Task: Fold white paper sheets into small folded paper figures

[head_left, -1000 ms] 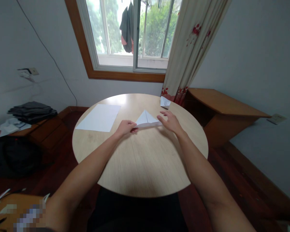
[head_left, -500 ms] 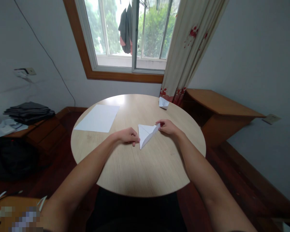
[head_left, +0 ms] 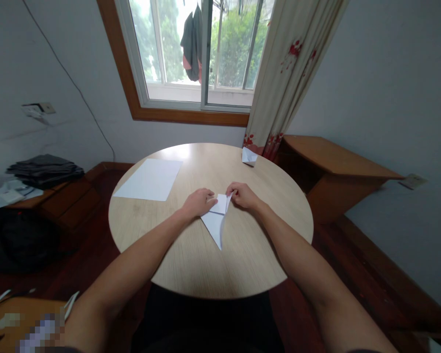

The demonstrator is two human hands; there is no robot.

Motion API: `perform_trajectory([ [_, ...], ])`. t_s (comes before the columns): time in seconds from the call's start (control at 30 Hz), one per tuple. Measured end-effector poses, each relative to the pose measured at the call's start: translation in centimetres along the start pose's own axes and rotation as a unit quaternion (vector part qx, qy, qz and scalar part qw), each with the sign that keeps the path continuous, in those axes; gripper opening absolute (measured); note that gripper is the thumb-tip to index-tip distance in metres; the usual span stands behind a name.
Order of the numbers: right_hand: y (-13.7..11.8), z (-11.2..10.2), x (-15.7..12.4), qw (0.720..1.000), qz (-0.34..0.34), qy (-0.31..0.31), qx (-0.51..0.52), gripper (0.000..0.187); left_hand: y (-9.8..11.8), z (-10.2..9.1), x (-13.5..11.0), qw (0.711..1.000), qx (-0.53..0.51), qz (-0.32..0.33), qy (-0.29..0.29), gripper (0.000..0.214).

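Observation:
A white folded sheet of paper [head_left: 215, 224] lies on the round wooden table in front of me, one pointed corner aimed my way and a crease across its middle. From the left side, my left hand [head_left: 199, 202] holds the paper against the table, its thumb resting on the upper part. My right hand [head_left: 243, 195] is closed on the paper's upper right edge, which is lifted in a pinch between thumb and fingers. The far side of the paper is partly hidden by my fingers.
A flat white sheet [head_left: 149, 179] lies at the table's left [head_left: 132, 220]. Near the far right rim stands a small folded paper piece [head_left: 249, 156]. A wooden desk [head_left: 341, 157] is to the right; dark folded cloth [head_left: 44, 171] lies on a cabinet at left.
The folded paper has turned, its point now nearer to me. My left hand has moved from its left edge onto its upper part; my right hand has shifted slightly left, still pinching an edge.

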State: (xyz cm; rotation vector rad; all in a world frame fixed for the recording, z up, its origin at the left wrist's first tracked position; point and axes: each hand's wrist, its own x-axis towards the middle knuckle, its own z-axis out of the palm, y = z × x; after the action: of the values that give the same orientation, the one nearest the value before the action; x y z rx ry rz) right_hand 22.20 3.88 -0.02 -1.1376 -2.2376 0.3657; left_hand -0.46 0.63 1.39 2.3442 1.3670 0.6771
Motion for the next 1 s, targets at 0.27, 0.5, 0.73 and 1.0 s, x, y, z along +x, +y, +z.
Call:
perform_trajectory([
  [0.27,-2.4,0.6,0.1,0.998,-0.017,0.056,0.0,0.023,-0.9,0.5,0.7,0.998,-0.034,-0.055,0.003,0.034],
  [0.5,-3.1,0.5,0.4,0.997,-0.039,0.062,0.032,0.024,-1.8,0.8,1.3,0.978,-0.184,-0.097,-0.019,0.037],
  [0.73,-3.4,0.6,0.4,0.994,-0.051,0.077,0.063,0.023,-1.5,1.9,1.5,0.945,-0.313,-0.094,0.032,0.023],
  [1.0,-3.6,0.6,0.5,0.985,-0.051,0.102,0.128,0.016,-0.3,0.9,0.9,0.937,-0.346,-0.03,0.038,0.02],
])
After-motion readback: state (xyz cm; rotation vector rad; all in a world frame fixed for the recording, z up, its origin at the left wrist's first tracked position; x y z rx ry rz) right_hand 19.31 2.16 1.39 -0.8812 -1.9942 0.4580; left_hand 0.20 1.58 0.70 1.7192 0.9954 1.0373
